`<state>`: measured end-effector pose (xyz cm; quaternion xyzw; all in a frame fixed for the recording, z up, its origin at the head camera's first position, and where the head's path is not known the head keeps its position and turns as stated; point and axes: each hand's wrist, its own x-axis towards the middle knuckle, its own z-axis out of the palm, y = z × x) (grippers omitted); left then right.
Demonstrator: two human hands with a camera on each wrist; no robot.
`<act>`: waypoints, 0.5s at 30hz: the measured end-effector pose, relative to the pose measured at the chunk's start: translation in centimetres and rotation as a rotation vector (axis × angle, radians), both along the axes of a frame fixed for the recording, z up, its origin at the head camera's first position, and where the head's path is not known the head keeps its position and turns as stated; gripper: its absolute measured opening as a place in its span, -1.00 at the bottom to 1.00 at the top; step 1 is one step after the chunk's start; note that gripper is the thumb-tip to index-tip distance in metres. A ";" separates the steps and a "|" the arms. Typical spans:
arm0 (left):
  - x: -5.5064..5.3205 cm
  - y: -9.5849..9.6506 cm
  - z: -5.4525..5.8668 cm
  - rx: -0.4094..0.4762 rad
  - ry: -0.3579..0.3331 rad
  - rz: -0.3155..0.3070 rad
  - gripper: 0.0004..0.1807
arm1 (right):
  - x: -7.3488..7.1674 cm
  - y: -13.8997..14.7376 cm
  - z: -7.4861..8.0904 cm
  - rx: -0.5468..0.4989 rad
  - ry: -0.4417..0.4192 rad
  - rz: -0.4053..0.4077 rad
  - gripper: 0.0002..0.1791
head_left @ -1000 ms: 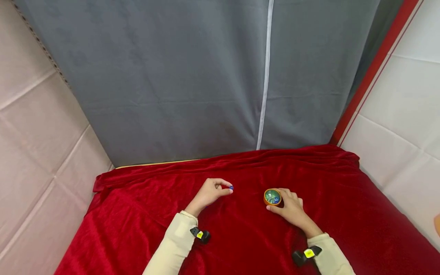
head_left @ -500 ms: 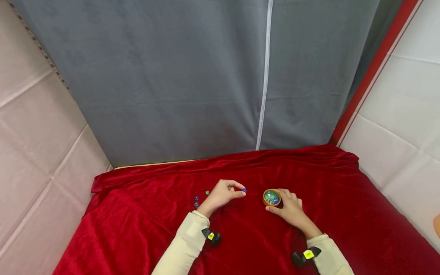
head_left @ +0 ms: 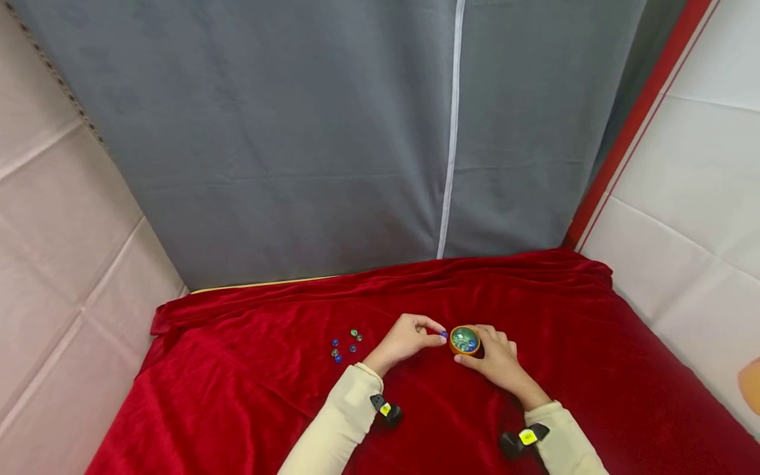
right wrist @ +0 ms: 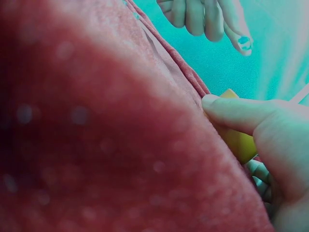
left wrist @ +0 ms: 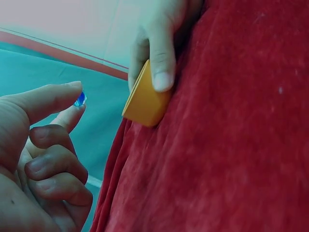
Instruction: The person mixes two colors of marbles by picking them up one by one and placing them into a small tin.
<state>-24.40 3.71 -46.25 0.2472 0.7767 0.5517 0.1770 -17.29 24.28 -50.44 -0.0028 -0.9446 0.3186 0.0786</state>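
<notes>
Between thumb and index finger, my left hand [head_left: 410, 340] pinches a blue glass marble [left wrist: 80, 99]; its other fingers are curled toward the palm in the left wrist view. The marble is just left of a small round orange cup [left wrist: 147, 99], level with its rim in the head view. My right hand [head_left: 497, 356] grips the cup from the right side, thumb at the front and fingers behind. Blue and green marbles [head_left: 465, 340] show inside the cup. Several loose blue and green marbles [head_left: 338, 359] lie on the cloth left of my left hand.
A crumpled red velvet cloth [head_left: 237, 396] covers the table. Behind it hangs a grey curtain [head_left: 297, 132] with a white vertical strip. White panels [head_left: 683, 231] stand at the sides. A rounded orange object [head_left: 751, 386] shows at the right edge.
My left hand has moved right with the blue marble, close up to the cup. Loose marbles it covered are now visible. The right hand keeps its grip on the cup.
</notes>
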 end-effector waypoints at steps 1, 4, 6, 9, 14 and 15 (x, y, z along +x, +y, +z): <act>0.0 0.2 0.0 -0.004 0.000 -0.001 -0.79 | 0.0 0.0 0.0 0.002 0.000 0.001 -0.27; 0.0 0.8 -0.1 -0.011 0.006 -0.005 -0.80 | -0.1 -0.1 0.0 0.001 0.003 0.002 -0.28; -0.1 1.3 -0.1 -0.016 0.012 -0.007 -0.80 | -0.1 -0.1 0.0 -0.005 0.006 0.002 -0.29; -0.1 1.9 -0.2 -0.017 0.017 -0.005 -0.80 | -0.1 -0.1 0.0 -0.008 0.009 0.004 -0.29; -0.2 2.7 -0.7 -0.022 0.006 -0.003 -0.81 | -0.1 0.0 -0.1 -0.006 0.010 0.008 -0.29; -0.2 2.8 -0.8 -0.021 0.003 -0.002 -0.81 | -0.1 -0.1 -0.2 -0.008 0.011 0.008 -0.29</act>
